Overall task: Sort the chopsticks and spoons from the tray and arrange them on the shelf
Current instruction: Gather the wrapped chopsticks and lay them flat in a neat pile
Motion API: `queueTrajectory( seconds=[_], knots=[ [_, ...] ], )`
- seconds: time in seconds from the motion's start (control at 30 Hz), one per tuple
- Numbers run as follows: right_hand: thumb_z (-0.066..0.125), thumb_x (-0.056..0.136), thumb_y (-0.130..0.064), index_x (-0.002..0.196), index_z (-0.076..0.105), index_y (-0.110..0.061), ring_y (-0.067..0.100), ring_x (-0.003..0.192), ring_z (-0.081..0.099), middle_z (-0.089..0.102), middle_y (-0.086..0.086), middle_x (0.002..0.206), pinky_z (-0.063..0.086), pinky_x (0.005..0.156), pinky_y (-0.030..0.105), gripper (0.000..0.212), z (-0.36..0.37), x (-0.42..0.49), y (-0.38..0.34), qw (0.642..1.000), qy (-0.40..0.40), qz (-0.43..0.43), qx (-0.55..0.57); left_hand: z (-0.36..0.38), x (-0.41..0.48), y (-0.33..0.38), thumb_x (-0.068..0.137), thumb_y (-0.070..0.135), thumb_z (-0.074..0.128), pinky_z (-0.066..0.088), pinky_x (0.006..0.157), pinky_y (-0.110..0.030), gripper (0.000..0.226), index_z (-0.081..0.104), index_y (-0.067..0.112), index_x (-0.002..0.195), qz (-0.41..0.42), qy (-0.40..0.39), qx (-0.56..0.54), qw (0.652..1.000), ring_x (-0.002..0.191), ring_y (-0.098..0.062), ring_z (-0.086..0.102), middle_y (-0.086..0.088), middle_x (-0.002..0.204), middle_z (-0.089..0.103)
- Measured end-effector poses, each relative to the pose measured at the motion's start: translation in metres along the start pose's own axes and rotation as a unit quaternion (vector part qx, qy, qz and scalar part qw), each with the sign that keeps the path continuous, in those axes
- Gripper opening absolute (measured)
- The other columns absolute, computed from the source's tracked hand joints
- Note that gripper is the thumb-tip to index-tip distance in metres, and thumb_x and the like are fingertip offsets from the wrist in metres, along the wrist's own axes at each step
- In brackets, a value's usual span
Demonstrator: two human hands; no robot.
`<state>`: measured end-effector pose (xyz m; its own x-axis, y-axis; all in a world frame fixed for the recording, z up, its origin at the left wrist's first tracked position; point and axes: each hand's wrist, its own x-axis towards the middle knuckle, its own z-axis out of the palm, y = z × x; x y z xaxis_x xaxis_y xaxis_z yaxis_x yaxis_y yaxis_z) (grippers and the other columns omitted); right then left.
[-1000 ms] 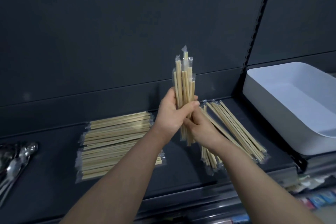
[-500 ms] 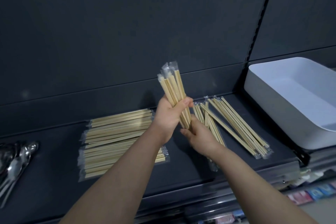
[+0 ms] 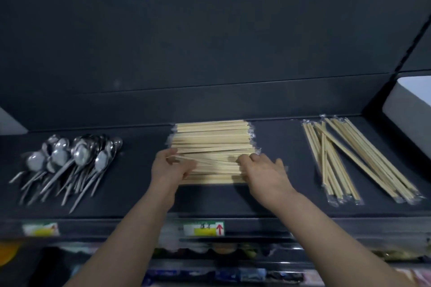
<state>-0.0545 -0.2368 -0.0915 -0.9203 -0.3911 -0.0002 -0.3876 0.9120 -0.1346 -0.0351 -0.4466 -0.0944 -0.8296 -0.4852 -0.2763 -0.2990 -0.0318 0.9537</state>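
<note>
A neat stack of wrapped wooden chopsticks (image 3: 210,137) lies crosswise in the middle of the dark shelf (image 3: 137,196). My left hand (image 3: 171,166) grips the left end of the bundle lying on the stack's near side. My right hand (image 3: 263,171) curls over the same bundle's right end. A loose, crossed pile of wrapped chopsticks (image 3: 349,161) lies on the shelf to the right. On the left sits a heap of metal spoons (image 3: 74,161), handles pointing toward me. The white tray (image 3: 410,109) shows at the right edge.
A dark back panel rises behind the shelf. A price label (image 3: 204,228) with a red arrow sits on the shelf's front rail below the stack. Blurred packaged goods fill the shelf beneath.
The bundle I held upright in both hands has come down onto the near side of the middle stack. The view has swung left, showing the spoons fully.
</note>
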Motion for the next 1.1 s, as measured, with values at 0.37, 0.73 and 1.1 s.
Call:
queueTrajectory(
  seconds=[0.37,0.73,1.1],
  knots=[
    [0.074,0.071,-0.056,0.149,0.018,-0.039,0.024,0.146,0.001,0.010,-0.001,0.158,0.009,0.117,0.044,0.098,0.020,-0.018,0.001,0.990,-0.026,0.083,0.108,-0.019,-0.006,-0.047,0.092,0.045,0.055,0.022,0.116,-0.040,0.065,0.033,0.022,0.148,0.141,-0.004,0.372,0.917,0.144,-0.026,0.018,-0.005,0.158,0.023],
    [0.073,0.082,-0.037,0.154,-0.002,-0.018,0.017,0.141,-0.029,-0.028,0.007,0.155,-0.009,0.118,0.035,0.106,0.037,0.006,0.007,0.954,-0.087,0.084,0.275,-0.005,0.008,-0.051,0.099,0.055,0.027,-0.004,0.121,-0.040,0.080,-0.008,0.010,0.154,0.088,-0.033,0.501,0.860,0.149,-0.023,-0.010,-0.011,0.161,-0.015],
    [0.061,0.071,-0.073,0.152,-0.003,-0.032,0.020,0.142,-0.029,-0.028,0.000,0.156,-0.011,0.117,0.042,0.111,0.032,0.019,0.001,0.990,-0.045,0.042,0.123,-0.018,0.051,-0.038,0.097,0.056,0.034,-0.001,0.122,-0.041,0.081,-0.002,0.011,0.154,0.134,-0.019,0.444,0.886,0.150,-0.018,-0.003,-0.006,0.163,-0.007]
  ],
)
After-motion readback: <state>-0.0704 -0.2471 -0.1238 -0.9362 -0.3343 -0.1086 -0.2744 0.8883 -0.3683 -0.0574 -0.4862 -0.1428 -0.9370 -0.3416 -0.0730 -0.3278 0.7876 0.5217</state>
